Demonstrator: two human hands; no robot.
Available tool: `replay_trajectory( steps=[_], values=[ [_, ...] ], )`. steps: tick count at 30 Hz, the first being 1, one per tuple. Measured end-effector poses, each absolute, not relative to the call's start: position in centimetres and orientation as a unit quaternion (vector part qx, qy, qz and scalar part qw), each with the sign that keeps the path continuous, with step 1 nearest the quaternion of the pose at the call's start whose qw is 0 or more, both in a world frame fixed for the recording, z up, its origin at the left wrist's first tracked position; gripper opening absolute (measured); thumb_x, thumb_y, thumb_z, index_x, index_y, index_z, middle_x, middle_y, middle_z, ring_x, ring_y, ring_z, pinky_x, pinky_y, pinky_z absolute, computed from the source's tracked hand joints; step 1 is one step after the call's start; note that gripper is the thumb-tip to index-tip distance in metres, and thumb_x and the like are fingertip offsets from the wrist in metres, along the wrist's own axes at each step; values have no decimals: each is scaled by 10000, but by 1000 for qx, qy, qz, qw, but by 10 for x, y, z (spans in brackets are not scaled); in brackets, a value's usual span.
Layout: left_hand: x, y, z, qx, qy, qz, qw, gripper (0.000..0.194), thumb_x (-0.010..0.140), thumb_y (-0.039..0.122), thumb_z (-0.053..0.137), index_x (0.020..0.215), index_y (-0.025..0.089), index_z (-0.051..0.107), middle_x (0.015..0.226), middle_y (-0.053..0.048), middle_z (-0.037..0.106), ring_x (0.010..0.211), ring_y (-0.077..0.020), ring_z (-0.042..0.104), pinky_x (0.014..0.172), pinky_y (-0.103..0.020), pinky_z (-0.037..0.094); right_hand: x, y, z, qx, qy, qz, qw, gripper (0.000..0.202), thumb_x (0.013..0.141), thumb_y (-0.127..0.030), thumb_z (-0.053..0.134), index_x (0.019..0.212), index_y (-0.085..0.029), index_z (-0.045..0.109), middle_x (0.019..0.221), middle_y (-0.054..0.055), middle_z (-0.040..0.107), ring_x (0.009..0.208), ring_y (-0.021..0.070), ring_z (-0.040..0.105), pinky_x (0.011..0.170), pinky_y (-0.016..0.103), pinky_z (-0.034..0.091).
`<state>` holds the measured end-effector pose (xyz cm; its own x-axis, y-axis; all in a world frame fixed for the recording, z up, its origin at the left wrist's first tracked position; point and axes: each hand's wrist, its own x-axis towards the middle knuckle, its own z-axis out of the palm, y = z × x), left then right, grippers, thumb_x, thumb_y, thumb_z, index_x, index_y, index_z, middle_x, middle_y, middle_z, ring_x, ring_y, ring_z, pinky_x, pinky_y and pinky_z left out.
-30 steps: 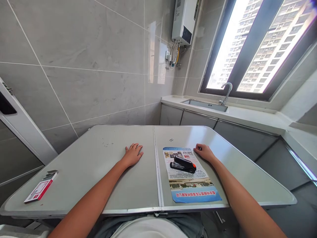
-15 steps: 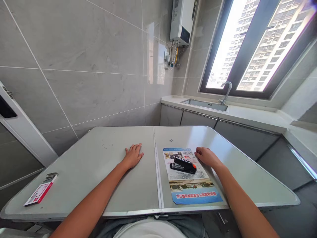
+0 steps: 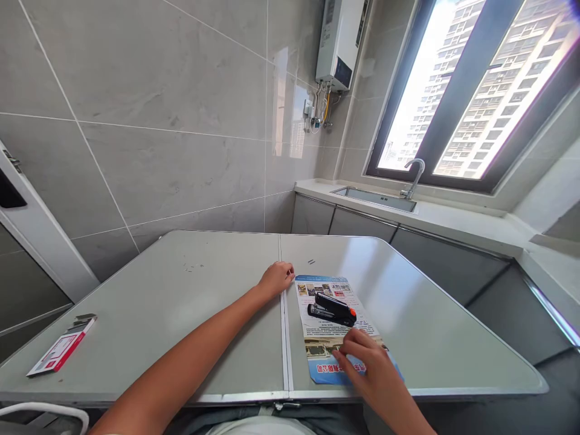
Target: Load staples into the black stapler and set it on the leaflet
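A printed leaflet (image 3: pixel 319 329) with blue ends lies on the table, and a black stapler (image 3: pixel 332 309) with an orange tip rests on its upper part. My left hand (image 3: pixel 277 278) is at the leaflet's far left corner, fingers curled inward; whether they pinch the paper edge is hidden. Over the leaflet's near end is my right hand (image 3: pixel 370 368), thumb and fingers apart, holding nothing. It covers part of the printed text and sits just below the stapler. Two small dark strips, perhaps staples (image 3: pixel 311 261), lie beyond the leaflet.
A red and white box (image 3: pixel 63 347) lies at the table's left. Tiny bits (image 3: pixel 194 266) are scattered on the left half of the folding table (image 3: pixel 217 374), whose metal seam runs down the middle. Behind are a counter with a sink (image 3: pixel 376 198) and tap, and a wall heater (image 3: pixel 339 45).
My left hand has moved right to the leaflet's corner, its fingers curling in. My right hand has come from beside the leaflet's far right edge to above its near end.
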<state>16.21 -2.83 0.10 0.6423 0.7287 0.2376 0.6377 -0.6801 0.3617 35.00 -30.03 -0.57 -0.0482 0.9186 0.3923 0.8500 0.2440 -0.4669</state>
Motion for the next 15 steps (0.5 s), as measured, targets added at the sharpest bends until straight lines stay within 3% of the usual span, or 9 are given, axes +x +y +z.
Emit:
replay_trajectory(
  steps=[5, 9, 15],
  values=[
    [226, 3, 2, 887, 416, 162, 115, 298, 963, 293, 632, 1218, 146, 676, 1286, -153, 676, 1230, -287, 598, 1043, -381, 472, 317, -306, -23, -567, -776, -5, 276, 73, 940, -281, 694, 889, -256, 647, 1023, 55, 663, 936, 238, 647, 790, 348, 573],
    [265, 17, -5, 885, 430, 143, 107, 421, 950, 410, 673, 1269, 135, 654, 1363, -188, 617, 1290, -327, 556, 1050, -425, 470, 304, -299, -43, -558, -773, -49, 299, 70, 915, -256, 689, 908, -257, 620, 1042, 66, 648, 922, 257, 631, 755, 369, 567],
    [290, 21, -21, 891, 424, 133, 87, 223, 1002, 265, 575, 1131, 152, 718, 1248, -169, 665, 1269, -296, 562, 1061, -416, 433, 304, -290, -54, -576, -762, -45, 292, 48, 943, -273, 640, 903, -267, 613, 1042, 68, 630, 919, 260, 603, 759, 375, 547]
  ],
)
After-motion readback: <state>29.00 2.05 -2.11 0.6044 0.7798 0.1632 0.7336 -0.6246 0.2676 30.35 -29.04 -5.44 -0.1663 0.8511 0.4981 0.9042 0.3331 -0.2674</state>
